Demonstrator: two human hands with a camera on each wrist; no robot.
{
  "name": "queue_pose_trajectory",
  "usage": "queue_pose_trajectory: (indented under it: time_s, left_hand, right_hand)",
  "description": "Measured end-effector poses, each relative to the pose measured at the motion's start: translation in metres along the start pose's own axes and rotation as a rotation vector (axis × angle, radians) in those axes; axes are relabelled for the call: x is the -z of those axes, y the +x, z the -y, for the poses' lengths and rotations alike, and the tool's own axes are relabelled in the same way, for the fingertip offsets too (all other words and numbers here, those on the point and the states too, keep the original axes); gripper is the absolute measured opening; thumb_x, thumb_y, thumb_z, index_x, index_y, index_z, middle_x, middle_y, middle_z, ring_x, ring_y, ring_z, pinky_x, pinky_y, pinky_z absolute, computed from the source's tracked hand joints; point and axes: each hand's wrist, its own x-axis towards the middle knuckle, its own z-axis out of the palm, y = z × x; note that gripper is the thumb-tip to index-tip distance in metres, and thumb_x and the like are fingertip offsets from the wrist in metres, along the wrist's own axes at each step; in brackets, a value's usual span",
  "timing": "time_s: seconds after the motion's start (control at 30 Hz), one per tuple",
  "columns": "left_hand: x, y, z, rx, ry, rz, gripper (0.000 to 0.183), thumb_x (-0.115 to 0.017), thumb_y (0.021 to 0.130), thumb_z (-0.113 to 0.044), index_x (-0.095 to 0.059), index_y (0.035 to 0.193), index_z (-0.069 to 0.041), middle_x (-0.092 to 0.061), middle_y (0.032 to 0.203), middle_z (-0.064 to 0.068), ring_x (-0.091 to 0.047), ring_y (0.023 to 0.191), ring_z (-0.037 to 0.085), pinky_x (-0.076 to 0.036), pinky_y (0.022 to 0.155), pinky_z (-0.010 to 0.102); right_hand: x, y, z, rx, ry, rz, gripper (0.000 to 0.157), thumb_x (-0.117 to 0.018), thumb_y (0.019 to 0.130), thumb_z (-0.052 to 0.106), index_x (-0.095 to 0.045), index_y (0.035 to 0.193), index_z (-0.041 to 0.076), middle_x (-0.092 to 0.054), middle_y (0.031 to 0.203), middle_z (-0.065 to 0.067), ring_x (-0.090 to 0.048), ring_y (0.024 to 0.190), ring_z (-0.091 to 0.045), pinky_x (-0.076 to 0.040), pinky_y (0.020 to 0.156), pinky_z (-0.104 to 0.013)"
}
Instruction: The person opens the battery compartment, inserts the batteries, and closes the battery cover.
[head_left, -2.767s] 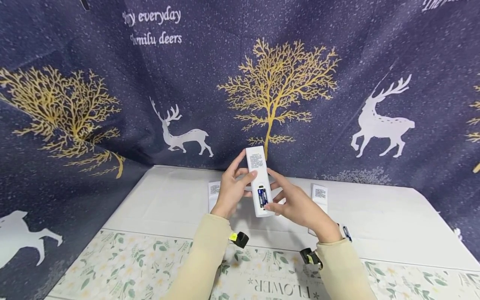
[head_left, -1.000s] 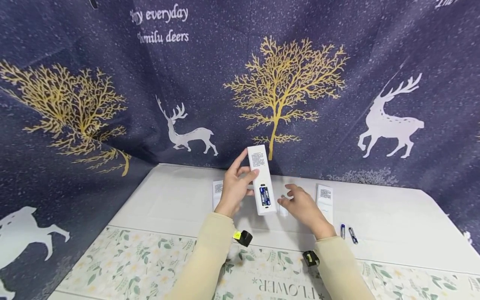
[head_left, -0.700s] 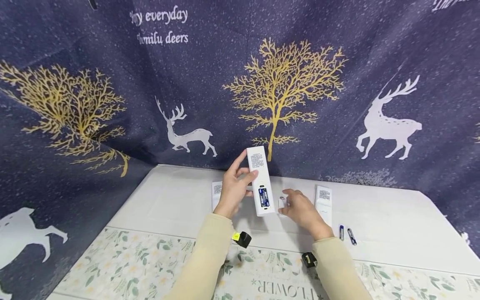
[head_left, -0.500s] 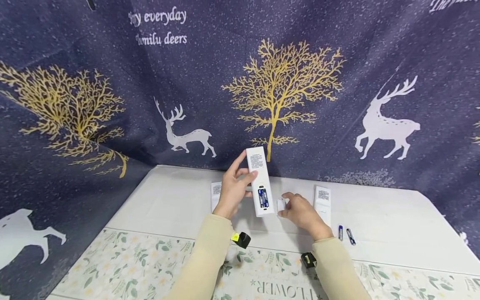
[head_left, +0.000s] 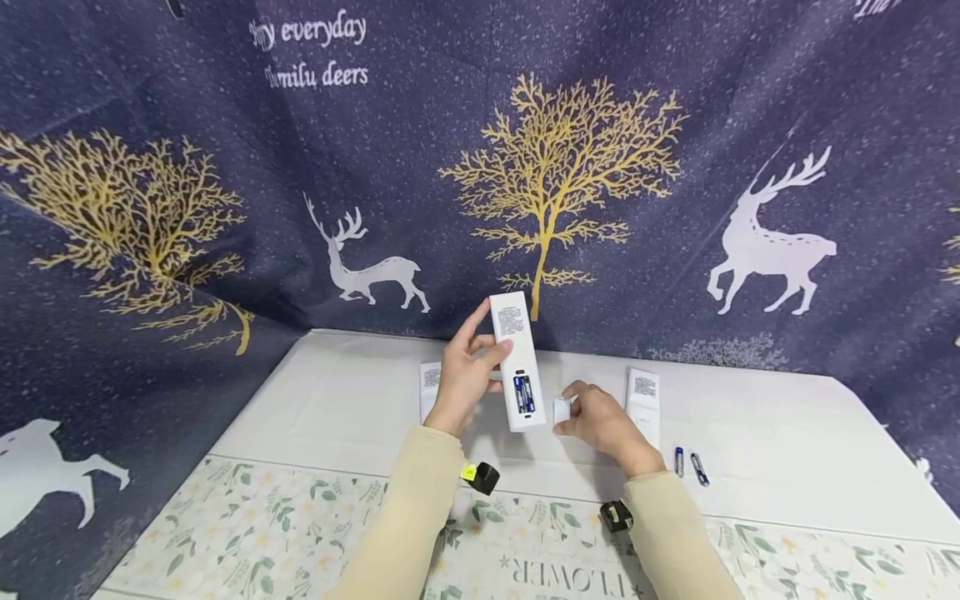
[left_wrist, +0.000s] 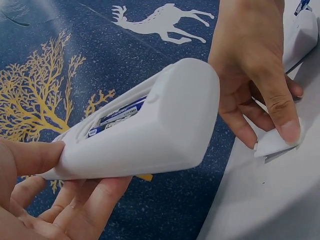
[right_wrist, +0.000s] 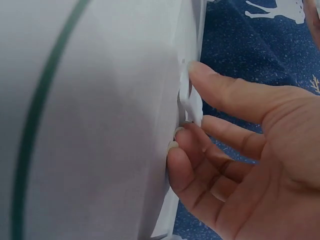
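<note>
My left hand (head_left: 465, 379) grips a white remote control (head_left: 510, 358), raised over the table with its back toward me. Two blue batteries (head_left: 523, 394) lie side by side in its uncovered compartment, and they also show in the left wrist view. To the right, my right hand (head_left: 600, 421) pinches a small white battery cover (head_left: 561, 410) between thumb and fingers, close over the tabletop. The left wrist view has this cover (left_wrist: 275, 142) under the right thumb, with an edge near the white surface. In the right wrist view the cover (right_wrist: 190, 100) appears edge-on.
Another white remote (head_left: 643, 404) lies at right, and one more (head_left: 429, 387) sits partly behind my left hand. Two loose batteries (head_left: 689, 465) rest on the white table (head_left: 787, 442) beyond my right wrist. A floral cloth (head_left: 300, 517) covers the near side; a dark curtain (head_left: 637, 67) hangs behind.
My right hand has left the remote's battery compartment, moved right and down to the table, and taken hold of the battery cover, tipping it up. The left hand keeps the remote nearly still.
</note>
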Motion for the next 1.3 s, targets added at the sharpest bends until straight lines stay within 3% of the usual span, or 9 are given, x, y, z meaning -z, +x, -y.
queue_pose_trajectory:
  time_s: [0.2, 0.43, 0.73, 1.03, 1.3]
  left_hand:
    - [0.000, 0.000, -0.001, -0.001, 0.007, -0.001, 0.072, -0.072, 0.101, -0.009, -0.047, 0.160, -0.041, -0.070, 0.116, 0.010, -0.074, 0.084, 0.021, -0.062, 0.059, 0.033]
    - [0.001, -0.001, 0.000, -0.002, 0.003, 0.000, 0.072, -0.072, 0.101, -0.008, -0.048, 0.160, -0.042, -0.070, 0.116, 0.010, -0.074, 0.085, 0.021, -0.063, 0.059, 0.033]
    - [0.000, 0.001, -0.001, -0.014, 0.003, 0.007, 0.072, -0.072, 0.102, -0.009, -0.046, 0.161, -0.040, -0.069, 0.116, 0.011, -0.074, 0.086, 0.023, -0.064, 0.061, 0.036]
    - [0.002, -0.001, 0.001, 0.008, 0.017, -0.007, 0.072, -0.073, 0.101, -0.009, -0.047, 0.160, -0.043, -0.070, 0.117, 0.010, -0.074, 0.087, 0.022, -0.062, 0.059, 0.034]
    - [0.000, -0.001, -0.001, 0.000, 0.023, 0.001, 0.072, -0.073, 0.101, -0.010, -0.047, 0.160, -0.043, -0.071, 0.117, 0.009, -0.074, 0.086, 0.022, -0.063, 0.061, 0.035]
  right_hand:
    - [0.001, -0.002, 0.002, 0.015, 0.018, -0.028, 0.037, -0.086, 0.084, 0.003, -0.065, 0.115, 0.000, -0.068, 0.093, -0.007, -0.062, 0.079, -0.020, -0.056, 0.077, -0.042]
    - [0.005, -0.006, 0.004, 0.052, 0.179, -0.012, 0.026, -0.076, 0.090, -0.010, -0.064, 0.113, -0.004, -0.065, 0.090, -0.010, -0.065, 0.067, -0.019, -0.058, 0.060, -0.032]
    - [0.026, -0.008, 0.016, 0.142, 0.201, -0.099, 0.024, -0.074, 0.095, -0.007, -0.065, 0.115, -0.002, -0.065, 0.093, -0.009, -0.068, 0.074, -0.018, -0.061, 0.064, -0.029]
    - [0.048, -0.027, 0.037, 0.212, 0.236, -0.211, 0.027, -0.075, 0.097, -0.001, -0.065, 0.122, 0.000, -0.067, 0.098, -0.010, -0.070, 0.077, -0.019, -0.062, 0.068, -0.031]
    - [0.061, -0.036, 0.050, 0.322, 0.331, -0.205, 0.028, -0.076, 0.097, -0.002, -0.066, 0.123, 0.003, -0.069, 0.100, -0.010, -0.072, 0.080, -0.019, -0.063, 0.071, -0.033]
